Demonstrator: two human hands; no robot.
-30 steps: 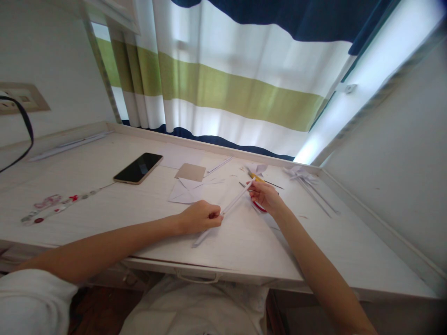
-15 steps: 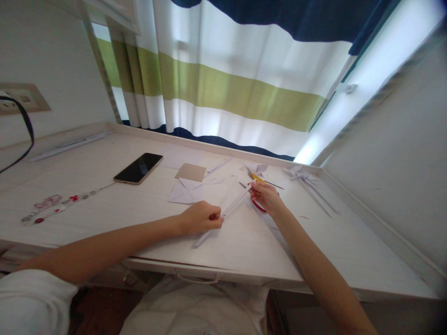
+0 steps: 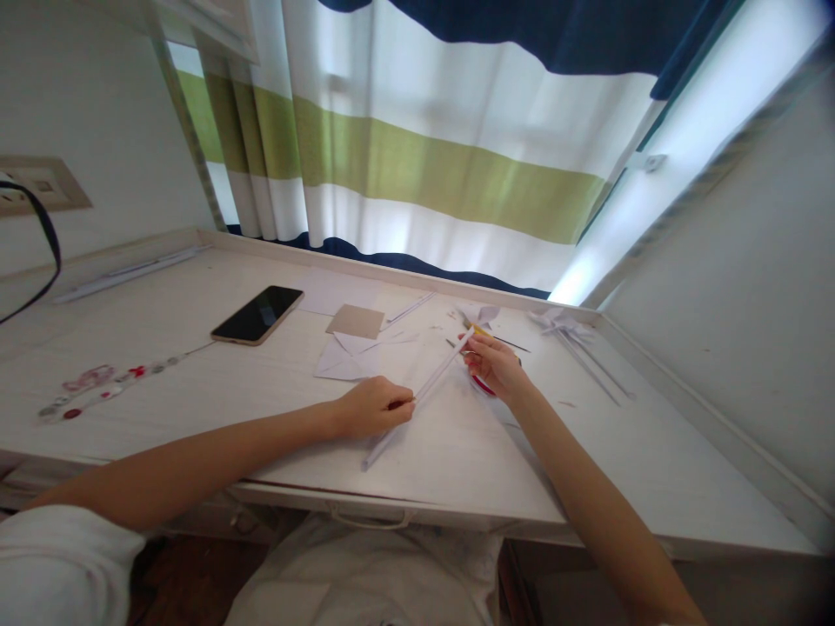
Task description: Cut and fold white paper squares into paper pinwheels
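A slim rolled white paper stick (image 3: 438, 377) lies slantwise between my two hands just over the white desk. My left hand (image 3: 373, 407) is closed around its lower part, and the near end pokes out below my fist. Close to the far tip, my right hand (image 3: 494, 363) pinches the stick between thumb and fingers. Beneath the right hand, scissors with a red handle (image 3: 483, 385) are partly hidden. A yellow-handled tool (image 3: 481, 330) rests just behind that hand. Left of the stick is a creased white paper square (image 3: 345, 358).
A phone (image 3: 259, 315) lies left of a grey-brown card square (image 3: 357, 322). White paper pinwheels (image 3: 564, 326) on sticks lie at the right. A beaded string (image 3: 136, 372) is at the left. Behind the desk's raised edge hangs a striped curtain (image 3: 417, 156).
The stick's tip now shows further past my right fingers, which have shifted slightly along it. Its near end has moved a little toward me. My left hand has barely moved.
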